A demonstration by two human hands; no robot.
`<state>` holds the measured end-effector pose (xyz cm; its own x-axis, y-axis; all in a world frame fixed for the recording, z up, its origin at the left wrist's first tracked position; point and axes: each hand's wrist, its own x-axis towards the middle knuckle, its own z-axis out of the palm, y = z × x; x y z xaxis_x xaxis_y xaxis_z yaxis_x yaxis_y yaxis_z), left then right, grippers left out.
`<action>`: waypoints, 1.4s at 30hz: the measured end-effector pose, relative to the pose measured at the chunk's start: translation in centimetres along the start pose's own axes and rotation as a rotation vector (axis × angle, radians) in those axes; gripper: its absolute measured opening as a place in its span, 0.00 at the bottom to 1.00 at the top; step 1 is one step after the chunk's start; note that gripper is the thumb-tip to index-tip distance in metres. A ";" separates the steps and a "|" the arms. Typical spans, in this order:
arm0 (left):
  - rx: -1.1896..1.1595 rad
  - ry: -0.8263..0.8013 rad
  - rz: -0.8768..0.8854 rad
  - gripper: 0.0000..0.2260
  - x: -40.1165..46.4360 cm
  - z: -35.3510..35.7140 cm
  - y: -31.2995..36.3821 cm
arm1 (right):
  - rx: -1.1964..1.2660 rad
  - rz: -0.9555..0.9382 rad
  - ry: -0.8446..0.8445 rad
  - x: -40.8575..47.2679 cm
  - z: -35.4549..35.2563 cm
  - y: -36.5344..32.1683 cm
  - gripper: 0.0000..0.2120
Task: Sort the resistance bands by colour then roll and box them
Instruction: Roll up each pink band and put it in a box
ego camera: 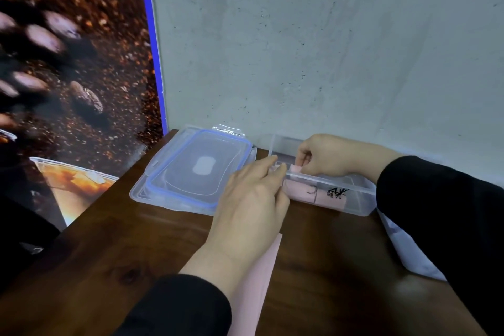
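Observation:
A clear plastic box (362, 203) stands at the back of the wooden table against the wall. Inside it lies a rolled pink band (324, 195) with black print. My right hand (324, 155) reaches over the box rim with its fingers closed on a second pink roll (296, 169), held just inside the box. My left hand (251, 199) rests at the box's near left corner, its fingertips touching the rim and that roll. A flat pink band (259, 286) lies on the table under my left forearm. A pale lilac band (406, 248) lies at the right, partly under my right sleeve.
The box's clear lid (196, 169) with a blue seal lies flat to the left of the box. The grey wall (327, 49) rises right behind both. A coffee poster (68, 63) stands at the left. The wooden table (136, 254) extends toward me.

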<state>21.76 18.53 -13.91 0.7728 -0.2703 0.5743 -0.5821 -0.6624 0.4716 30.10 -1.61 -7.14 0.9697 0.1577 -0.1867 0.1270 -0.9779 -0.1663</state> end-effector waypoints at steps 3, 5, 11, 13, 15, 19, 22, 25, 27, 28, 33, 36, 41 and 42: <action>0.001 -0.021 -0.008 0.16 0.0 -0.2 0.0 | 0.014 -0.006 -0.013 0.0 -0.1 0.0 0.04; 0.016 -0.040 -0.014 0.17 0.0 -0.2 0.0 | 0.042 -0.015 -0.016 -0.1 -0.3 0.1 0.05; 0.012 -0.067 -0.026 0.18 0.1 -0.3 0.1 | 0.107 -0.026 -0.034 -0.4 -0.3 0.0 0.04; 0.013 -0.069 -0.031 0.18 0.1 -0.4 0.1 | 0.110 -0.022 -0.046 -0.4 -0.3 -0.3 0.04; 0.000 -0.072 -0.037 0.18 0.1 -0.5 0.2 | 0.112 -0.020 -0.065 -0.5 -0.3 -0.6 0.04; 0.002 -0.082 -0.029 0.19 0.1 -0.5 0.2 | 0.117 -0.021 -0.085 -0.7 -0.6 -0.8 0.06; 0.008 -0.090 -0.026 0.20 0.2 -0.5 0.1 | 0.183 -0.004 -0.072 -1.0 -1.0 -0.5 0.06; 0.011 -0.092 -0.023 0.20 0.2 -0.4 0.0 | 0.186 0.006 -0.059 -1.4 -1.3 -0.6 0.11; 0.011 -0.087 -0.017 0.20 0.3 -0.4 -0.1 | 0.126 0.009 -0.028 -1.8 -1.3 -0.7 0.11; 0.006 -0.082 -0.012 0.19 0.3 -0.5 -0.1 | 0.086 0.009 0.026 -2.1 -1.3 -0.7 0.10; -0.058 0.058 0.011 0.15 0.4 -0.9 0.0 | 0.421 -0.102 0.747 -7.5 -1.0 -3.6 0.08; -0.104 0.256 0.017 0.13 0.5 -1.9 0.2 | 0.627 -0.144 0.817 -12.8 2.4 -6.9 0.09; -0.237 0.329 -0.175 0.07 0.3 -5.6 1.8 | 0.626 -0.031 0.580 -16.6 11.0 -9.2 0.08; -0.271 0.265 -0.243 0.06 0.2 -6.6 2.3 | 0.591 0.006 0.530 -16.5 11.7 -9.3 0.14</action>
<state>18.94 21.52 -8.30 0.8246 0.0822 0.5597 -0.4639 -0.4681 0.7522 10.50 6.50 -13.81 0.9590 -0.0794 0.2719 0.1333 -0.7203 -0.6807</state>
